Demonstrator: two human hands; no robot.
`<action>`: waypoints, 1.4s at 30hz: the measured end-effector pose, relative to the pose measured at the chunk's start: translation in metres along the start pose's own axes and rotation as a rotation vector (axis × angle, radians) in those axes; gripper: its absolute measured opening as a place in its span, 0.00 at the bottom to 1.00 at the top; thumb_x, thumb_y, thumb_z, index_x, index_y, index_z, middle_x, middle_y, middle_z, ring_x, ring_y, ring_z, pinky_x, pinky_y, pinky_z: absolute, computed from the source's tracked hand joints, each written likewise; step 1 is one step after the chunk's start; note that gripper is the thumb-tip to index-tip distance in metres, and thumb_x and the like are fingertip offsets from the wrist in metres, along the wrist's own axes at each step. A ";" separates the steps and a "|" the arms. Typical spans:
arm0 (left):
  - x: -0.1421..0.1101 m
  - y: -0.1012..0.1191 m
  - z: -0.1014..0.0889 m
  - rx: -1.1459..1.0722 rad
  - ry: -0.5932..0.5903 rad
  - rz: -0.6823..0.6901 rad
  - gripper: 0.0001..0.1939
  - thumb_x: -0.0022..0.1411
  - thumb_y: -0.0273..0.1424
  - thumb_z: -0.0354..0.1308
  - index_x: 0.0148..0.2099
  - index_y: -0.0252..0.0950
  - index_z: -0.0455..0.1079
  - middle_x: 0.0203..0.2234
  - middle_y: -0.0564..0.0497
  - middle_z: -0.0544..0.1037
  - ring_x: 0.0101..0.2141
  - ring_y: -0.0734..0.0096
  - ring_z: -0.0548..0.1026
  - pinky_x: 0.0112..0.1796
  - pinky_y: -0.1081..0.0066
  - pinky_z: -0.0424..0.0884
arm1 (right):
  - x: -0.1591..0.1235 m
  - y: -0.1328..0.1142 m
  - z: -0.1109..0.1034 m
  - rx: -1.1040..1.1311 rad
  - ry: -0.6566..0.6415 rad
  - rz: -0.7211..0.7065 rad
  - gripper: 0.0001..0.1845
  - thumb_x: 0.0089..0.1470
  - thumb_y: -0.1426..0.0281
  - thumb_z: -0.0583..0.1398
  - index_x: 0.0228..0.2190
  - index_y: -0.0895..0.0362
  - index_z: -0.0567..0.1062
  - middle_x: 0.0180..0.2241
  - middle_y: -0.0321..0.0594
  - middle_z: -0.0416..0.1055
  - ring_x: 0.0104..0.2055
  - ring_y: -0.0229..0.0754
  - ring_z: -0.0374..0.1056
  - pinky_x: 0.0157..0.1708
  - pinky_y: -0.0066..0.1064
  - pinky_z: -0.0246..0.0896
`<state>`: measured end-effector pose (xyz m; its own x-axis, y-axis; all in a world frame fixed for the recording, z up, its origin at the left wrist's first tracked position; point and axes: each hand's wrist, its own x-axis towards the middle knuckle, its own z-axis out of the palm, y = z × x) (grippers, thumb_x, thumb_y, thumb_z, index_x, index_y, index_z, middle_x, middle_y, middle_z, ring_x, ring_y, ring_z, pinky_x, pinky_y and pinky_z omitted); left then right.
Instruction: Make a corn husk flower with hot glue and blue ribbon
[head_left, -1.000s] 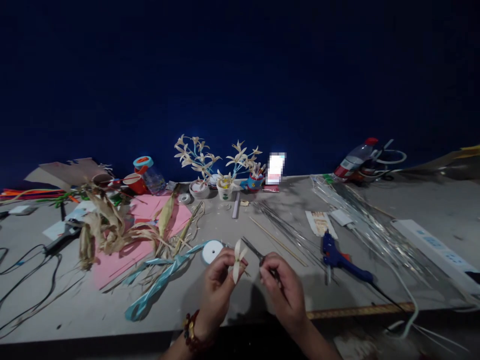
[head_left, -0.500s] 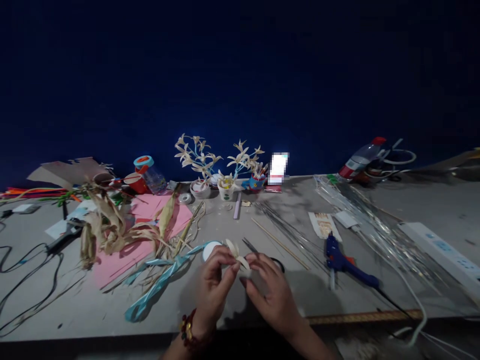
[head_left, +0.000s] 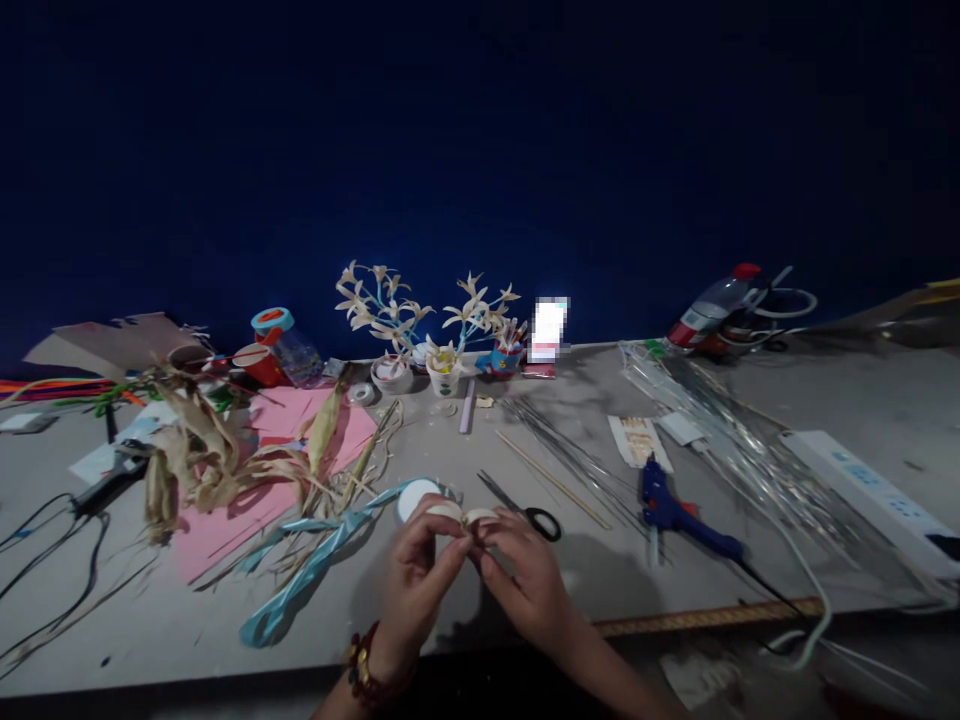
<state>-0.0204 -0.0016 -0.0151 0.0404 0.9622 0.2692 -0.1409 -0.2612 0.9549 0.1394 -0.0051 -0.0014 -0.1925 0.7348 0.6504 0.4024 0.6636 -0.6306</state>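
A small flower of pale dried husk petals (head_left: 481,515) is pinched between my two hands near the table's front edge. My left hand (head_left: 424,570), with a beaded bracelet on the wrist, grips it by thumb and fingertips. From the other side my right hand (head_left: 529,575) holds it, fingers bent and fingertips meeting those of the left. The flower's base is mostly covered by fingers. Just beyond the right hand lie black-handled scissors (head_left: 544,522). A white round disc (head_left: 415,498) sits behind the left hand, beside a light-blue ribbon (head_left: 300,590).
Finished husk flower branches (head_left: 390,305) stand in small pots at the back, near a lit phone (head_left: 549,330). Dried husks (head_left: 199,440) lie on pink paper (head_left: 225,530) at left. Right of me are a blue glue gun (head_left: 675,515), metal wires (head_left: 570,450) and a power strip (head_left: 870,490).
My right fingertips have closed in against the left ones. The petals, one pointing up before, now spread to both sides. The view has shifted slightly.
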 end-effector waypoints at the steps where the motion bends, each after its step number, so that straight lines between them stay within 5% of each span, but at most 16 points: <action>1: -0.001 -0.001 -0.005 -0.010 0.020 -0.009 0.04 0.62 0.27 0.62 0.33 0.36 0.72 0.33 0.49 0.74 0.39 0.66 0.72 0.43 0.68 0.68 | 0.000 0.002 -0.001 0.007 -0.066 -0.012 0.06 0.61 0.73 0.57 0.36 0.54 0.75 0.33 0.42 0.80 0.37 0.44 0.75 0.41 0.36 0.72; 6: -0.006 -0.006 -0.031 -0.090 0.166 -0.064 0.02 0.62 0.28 0.63 0.36 0.37 0.72 0.37 0.48 0.76 0.42 0.65 0.74 0.46 0.67 0.69 | 0.018 0.043 -0.017 -0.203 -0.335 0.110 0.06 0.60 0.73 0.59 0.34 0.55 0.77 0.33 0.40 0.79 0.36 0.43 0.74 0.39 0.34 0.69; 10: -0.008 -0.010 -0.039 -0.088 0.189 -0.125 0.04 0.60 0.30 0.65 0.35 0.36 0.72 0.35 0.48 0.76 0.41 0.65 0.74 0.46 0.67 0.69 | 0.064 0.088 -0.015 -0.403 -0.401 0.264 0.06 0.59 0.72 0.60 0.36 0.56 0.79 0.36 0.42 0.80 0.40 0.44 0.75 0.42 0.34 0.67; 15: -0.010 -0.012 -0.035 -0.117 0.182 -0.145 0.05 0.60 0.31 0.65 0.34 0.36 0.73 0.33 0.49 0.75 0.39 0.65 0.74 0.45 0.67 0.69 | 0.121 0.122 0.034 -0.519 -0.498 0.371 0.10 0.63 0.69 0.59 0.44 0.55 0.78 0.45 0.44 0.76 0.48 0.47 0.72 0.49 0.40 0.67; 19: -0.007 -0.006 -0.037 -0.109 0.187 -0.123 0.06 0.59 0.32 0.66 0.33 0.35 0.73 0.31 0.49 0.75 0.38 0.64 0.74 0.44 0.67 0.69 | 0.141 0.140 0.075 -0.539 -0.548 0.488 0.18 0.63 0.64 0.60 0.52 0.57 0.71 0.53 0.46 0.70 0.48 0.47 0.71 0.46 0.45 0.71; 23: -0.005 -0.005 -0.044 -0.123 0.216 -0.109 0.07 0.58 0.32 0.66 0.32 0.35 0.72 0.30 0.49 0.75 0.37 0.65 0.74 0.43 0.67 0.70 | 0.148 0.149 0.083 -0.409 -0.524 0.544 0.18 0.64 0.65 0.60 0.53 0.57 0.71 0.53 0.46 0.70 0.49 0.47 0.71 0.47 0.45 0.71; 26: -0.003 -0.009 -0.049 -0.139 0.229 -0.103 0.06 0.59 0.31 0.65 0.32 0.35 0.71 0.31 0.49 0.75 0.37 0.65 0.74 0.44 0.67 0.69 | 0.141 0.143 0.069 -0.196 -0.477 0.556 0.15 0.63 0.64 0.60 0.49 0.57 0.73 0.50 0.45 0.72 0.46 0.46 0.72 0.45 0.42 0.71; 30: 0.000 -0.011 -0.047 -0.122 0.217 -0.110 0.04 0.60 0.30 0.65 0.34 0.36 0.73 0.32 0.49 0.76 0.38 0.65 0.74 0.44 0.68 0.69 | 0.108 0.111 0.038 0.155 -0.371 0.599 0.17 0.58 0.56 0.61 0.36 0.58 0.76 0.32 0.38 0.74 0.30 0.38 0.69 0.30 0.31 0.67; 34: 0.006 -0.007 -0.032 -0.131 0.137 -0.113 0.03 0.61 0.29 0.64 0.34 0.36 0.75 0.33 0.48 0.78 0.39 0.65 0.75 0.45 0.68 0.68 | 0.070 0.065 0.010 0.430 -0.263 0.653 0.23 0.48 0.48 0.64 0.29 0.56 0.74 0.35 0.38 0.72 0.28 0.35 0.65 0.27 0.29 0.64; 40: 0.012 0.003 -0.004 -0.333 0.083 -0.191 0.03 0.60 0.30 0.65 0.33 0.38 0.75 0.34 0.50 0.78 0.41 0.67 0.74 0.46 0.69 0.67 | 0.043 0.019 -0.013 1.065 -0.058 1.020 0.15 0.42 0.63 0.73 0.27 0.56 0.75 0.24 0.34 0.71 0.23 0.31 0.62 0.21 0.22 0.54; 42: 0.012 0.006 0.004 -0.383 0.085 -0.236 0.04 0.59 0.30 0.66 0.33 0.38 0.75 0.34 0.50 0.78 0.41 0.67 0.74 0.48 0.69 0.66 | 0.038 0.015 -0.017 1.115 0.007 1.065 0.16 0.40 0.65 0.74 0.27 0.56 0.75 0.23 0.34 0.73 0.22 0.32 0.63 0.21 0.22 0.54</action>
<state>-0.0171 0.0085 -0.0055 0.0367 0.9991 0.0234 -0.4937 -0.0022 0.8696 0.1535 0.0303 0.0212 -0.2546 0.9220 -0.2919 -0.5057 -0.3842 -0.7724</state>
